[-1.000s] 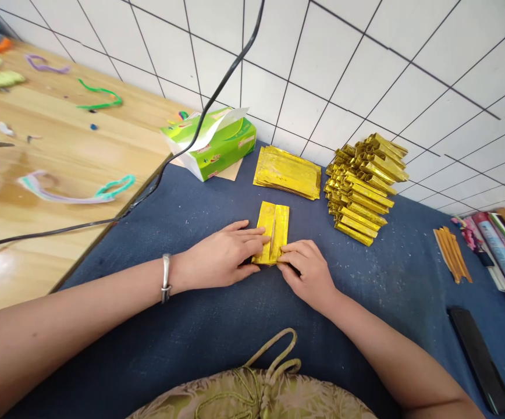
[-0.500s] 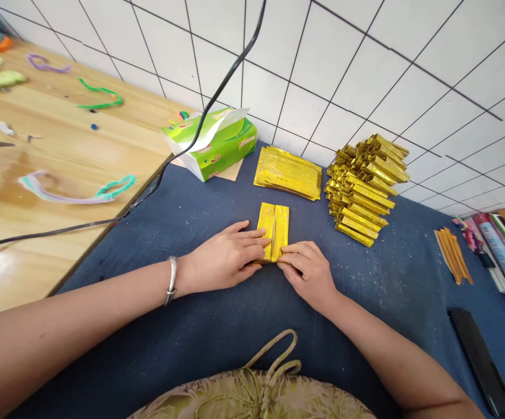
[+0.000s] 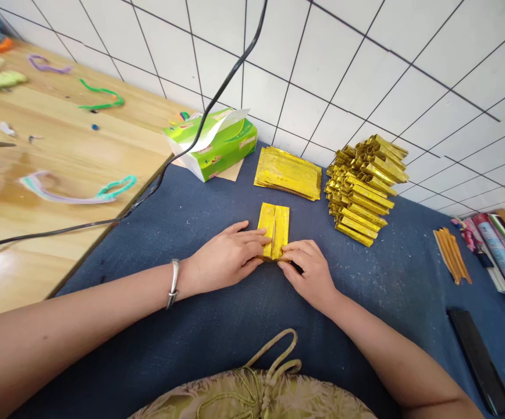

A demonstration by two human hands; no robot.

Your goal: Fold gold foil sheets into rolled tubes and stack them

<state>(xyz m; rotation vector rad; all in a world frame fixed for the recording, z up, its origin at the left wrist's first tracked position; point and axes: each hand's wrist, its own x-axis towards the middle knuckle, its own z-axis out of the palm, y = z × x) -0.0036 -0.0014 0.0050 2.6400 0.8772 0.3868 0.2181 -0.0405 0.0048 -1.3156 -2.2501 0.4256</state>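
At the far left, a wooden surface [image 3: 69, 139] carries scattered fuzzy wires, among them a white-and-teal strip [image 3: 73, 199], and a black cable [image 3: 230, 75] runs across its edge. Next comes a green tissue pack [image 3: 228, 148] by the tiled wall, on a surface covered in dark blue cloth [image 3: 235, 326]. The left hand [image 3: 221, 256], a silver bracelet [image 3: 173, 283] at its wrist, lies low with fingers stretched over the left side of a folded gold sheet [image 3: 281, 227], its thumb by the near edge; whether it grips or only presses, I cannot tell. The sheet lies between both hands, nearer the person than a flat stack of gold sheets [image 3: 288, 174]. Compared with a second ago, its near edge has risen and drawn slightly away from the person, so the turning-up of that edge appears under way, though most of the sheet remains flat. The right hand [image 3: 311, 270] pinches the near right corner, thumb and fingertips close together. Farther right stand a pile of gold tubes [image 3: 359, 192], then some brown strips [image 3: 453, 256] and a long black case [image 3: 479, 361].
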